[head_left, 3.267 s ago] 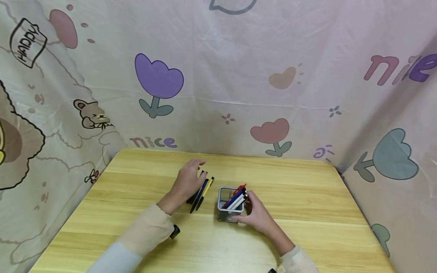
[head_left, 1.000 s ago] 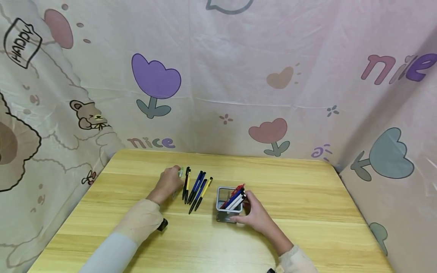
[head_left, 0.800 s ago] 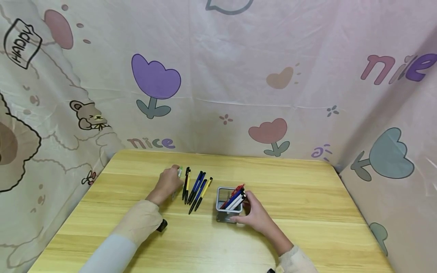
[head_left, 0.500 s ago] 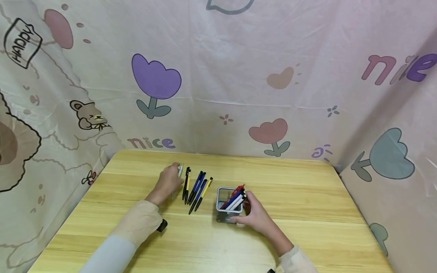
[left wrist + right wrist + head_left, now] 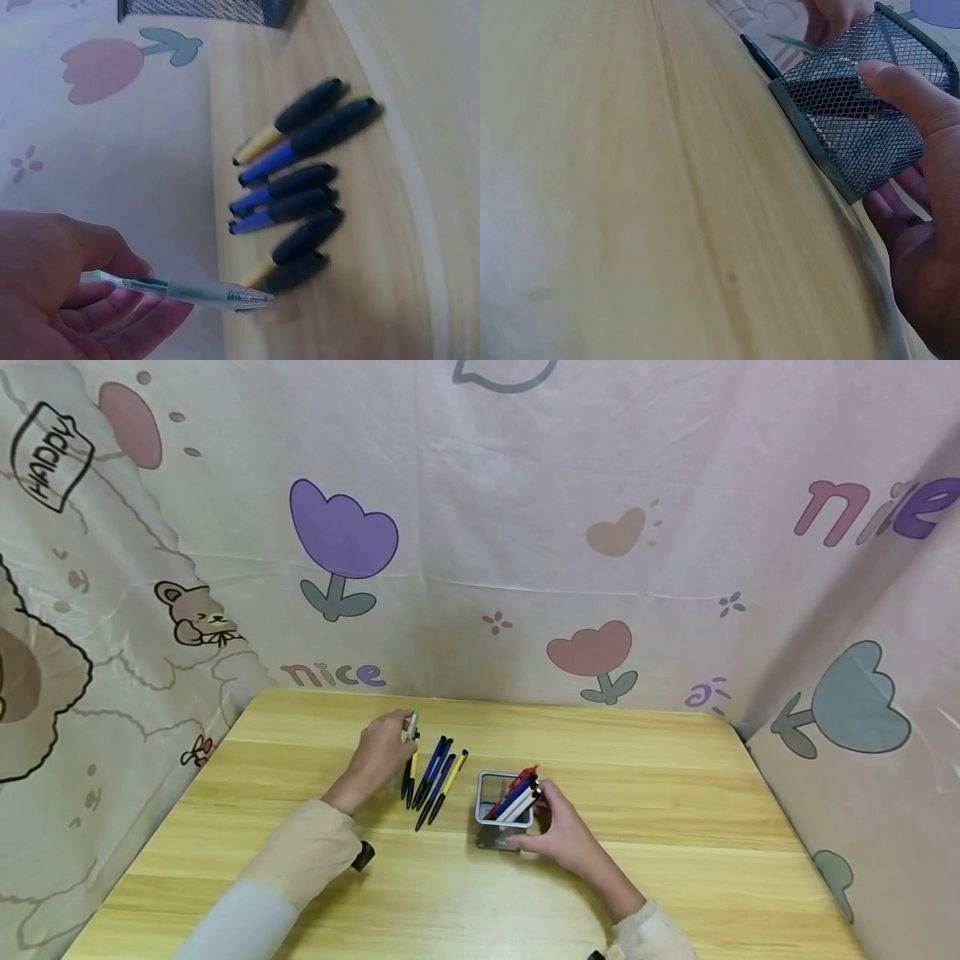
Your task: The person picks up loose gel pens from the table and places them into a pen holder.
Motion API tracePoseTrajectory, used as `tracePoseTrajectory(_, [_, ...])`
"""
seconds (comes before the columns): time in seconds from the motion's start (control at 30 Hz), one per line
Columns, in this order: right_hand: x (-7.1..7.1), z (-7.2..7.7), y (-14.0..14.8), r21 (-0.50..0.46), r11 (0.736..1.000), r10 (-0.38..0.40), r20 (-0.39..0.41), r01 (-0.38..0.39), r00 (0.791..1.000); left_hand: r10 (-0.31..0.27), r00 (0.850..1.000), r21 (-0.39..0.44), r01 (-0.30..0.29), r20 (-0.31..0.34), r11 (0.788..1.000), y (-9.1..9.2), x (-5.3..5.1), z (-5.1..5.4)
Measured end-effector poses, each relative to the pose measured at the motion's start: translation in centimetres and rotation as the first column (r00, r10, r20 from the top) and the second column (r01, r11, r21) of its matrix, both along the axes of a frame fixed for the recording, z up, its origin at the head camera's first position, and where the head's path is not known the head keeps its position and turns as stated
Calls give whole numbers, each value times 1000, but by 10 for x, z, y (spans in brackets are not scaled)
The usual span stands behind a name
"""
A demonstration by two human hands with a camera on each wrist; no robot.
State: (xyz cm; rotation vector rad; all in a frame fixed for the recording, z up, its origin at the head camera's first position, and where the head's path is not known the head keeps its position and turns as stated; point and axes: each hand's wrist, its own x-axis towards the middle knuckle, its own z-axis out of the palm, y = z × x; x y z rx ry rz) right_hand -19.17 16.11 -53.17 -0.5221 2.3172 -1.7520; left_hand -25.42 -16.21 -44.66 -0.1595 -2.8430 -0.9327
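Note:
My left hand (image 5: 377,755) pinches a clear pen with a green end (image 5: 412,724) above the left side of the pens lying on the table. In the left wrist view the same hand (image 5: 82,289) holds this clear pen (image 5: 199,292) between thumb and fingers, its tip over the lowest dark-gripped pens. Blue pens (image 5: 429,774) and a yellow pen (image 5: 448,787) lie side by side. My right hand (image 5: 570,835) grips the mesh pen holder (image 5: 495,837), in which red, blue and white pens (image 5: 520,804) lean right. The right wrist view shows its thumb against the mesh (image 5: 877,135).
The wooden table (image 5: 675,793) meets a patterned cloth (image 5: 480,652) at its back edge, with more cloth at both sides. A black object (image 5: 363,857) sits at the left sleeve's cuff.
My left hand went from above the pens to the clear pen at their left, picked it up and moved it right and back. The right hand stays on the holder.

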Motion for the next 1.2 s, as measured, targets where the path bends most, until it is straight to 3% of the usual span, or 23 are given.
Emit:
tracePoseTrajectory(0.3, [1,0,0,12,1000,-6,-5,6,1000,-29,994,13,30,-107,999,17,9,16])
tracePoseTrajectory(0.5, [0,0,0,9,1000,-6,-7,6,1000,-60,978,1,62,-200,998,28,15,27])
tracePoseTrajectory(0.73, [0,1,0,3,1000,-1,-1,1,1000,-88,965,9,93,-248,996,42,25,36])
tracePoseTrajectory(0.9, [1,2,0,-6,1000,5,-4,-5,1000,-116,947,9,125,-299,992,52,32,44])
tracePoseTrajectory(1.2, [0,1,1,8,1000,8,-29,-8,1000,-168,926,32,190,-339,981,68,46,56])
